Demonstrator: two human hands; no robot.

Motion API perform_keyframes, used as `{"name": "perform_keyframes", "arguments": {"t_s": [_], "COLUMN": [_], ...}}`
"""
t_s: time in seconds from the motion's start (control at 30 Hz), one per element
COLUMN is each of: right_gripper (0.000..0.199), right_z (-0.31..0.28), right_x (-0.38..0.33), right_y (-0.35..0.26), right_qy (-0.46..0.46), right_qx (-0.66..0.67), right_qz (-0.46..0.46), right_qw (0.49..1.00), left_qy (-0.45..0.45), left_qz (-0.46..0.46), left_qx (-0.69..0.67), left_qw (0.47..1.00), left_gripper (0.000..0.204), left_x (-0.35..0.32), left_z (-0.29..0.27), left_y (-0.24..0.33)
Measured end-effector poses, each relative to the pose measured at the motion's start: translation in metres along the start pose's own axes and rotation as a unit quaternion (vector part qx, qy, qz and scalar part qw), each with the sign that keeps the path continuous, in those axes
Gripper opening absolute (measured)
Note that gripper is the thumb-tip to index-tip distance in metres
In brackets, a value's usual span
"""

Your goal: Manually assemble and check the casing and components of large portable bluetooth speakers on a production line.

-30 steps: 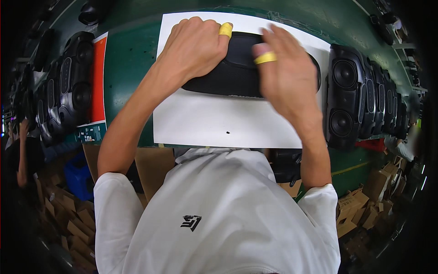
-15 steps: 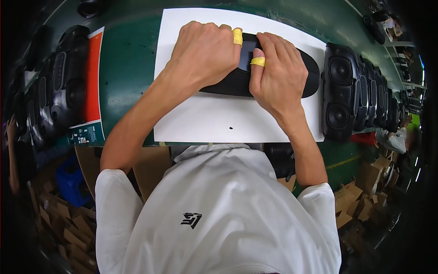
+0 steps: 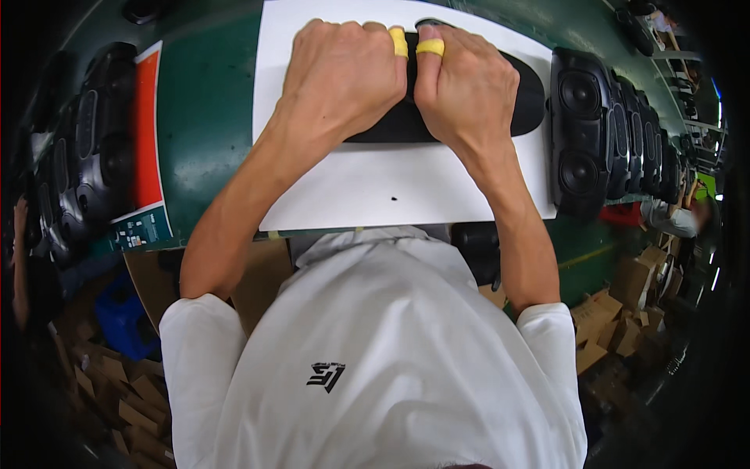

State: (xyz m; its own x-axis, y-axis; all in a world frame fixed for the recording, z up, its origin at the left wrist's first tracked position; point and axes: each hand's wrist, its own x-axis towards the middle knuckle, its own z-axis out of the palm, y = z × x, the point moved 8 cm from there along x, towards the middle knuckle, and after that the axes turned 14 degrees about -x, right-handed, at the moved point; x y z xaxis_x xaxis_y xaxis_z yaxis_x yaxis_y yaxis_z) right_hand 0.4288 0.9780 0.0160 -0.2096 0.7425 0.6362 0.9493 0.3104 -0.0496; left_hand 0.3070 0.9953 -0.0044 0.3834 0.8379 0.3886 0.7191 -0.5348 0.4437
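both hands pressing on the black speaker

the left hand point(image 3: 344, 78) and right hand point(image 3: 465, 90) sit knuckles-up, side by side, fingers curled down and grasping the top of a long black speaker point(image 3: 525, 102) lying on a white sheet point(image 3: 375, 187) on the green counter point(image 3: 207, 117). yellow tape wraps one finger of each. judging by the finished speakers point(image 3: 582, 133) lined up to the right, this one is mid-assembly.

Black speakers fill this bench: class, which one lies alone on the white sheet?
The speaker under the left hand and right hand. It lies flat on the white sheet; the other speakers stand packed in rows at the sides.
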Motion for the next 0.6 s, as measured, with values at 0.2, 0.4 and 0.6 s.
{"name": "perform_keyframes", "arguments": {"t_s": [0.2,0.4,0.6], "right_gripper": [0.033,0.056,0.115], "right_z": [-0.013,-0.011,0.004], "right_x": [0.001,-0.054,-0.097], "right_y": [0.055,0.150,0.168], "right_qy": [0.010,-0.193,-0.208], "right_qx": [0.041,0.157,0.396], "right_qz": [0.047,0.212,0.173], "right_qw": [0.998,0.945,0.878], "left_qy": [-0.020,-0.041,-0.068], "left_qz": [-0.063,-0.121,-0.149], "left_qx": [-0.021,-0.081,-0.369], "left_qw": [0.998,0.989,0.915], "left_gripper": [0.043,0.041,0.075], "left_x": [0.009,0.007,-0.037], "left_z": [0.002,-0.010,-0.019], "left_y": [-0.016,-0.025,-0.080]}}
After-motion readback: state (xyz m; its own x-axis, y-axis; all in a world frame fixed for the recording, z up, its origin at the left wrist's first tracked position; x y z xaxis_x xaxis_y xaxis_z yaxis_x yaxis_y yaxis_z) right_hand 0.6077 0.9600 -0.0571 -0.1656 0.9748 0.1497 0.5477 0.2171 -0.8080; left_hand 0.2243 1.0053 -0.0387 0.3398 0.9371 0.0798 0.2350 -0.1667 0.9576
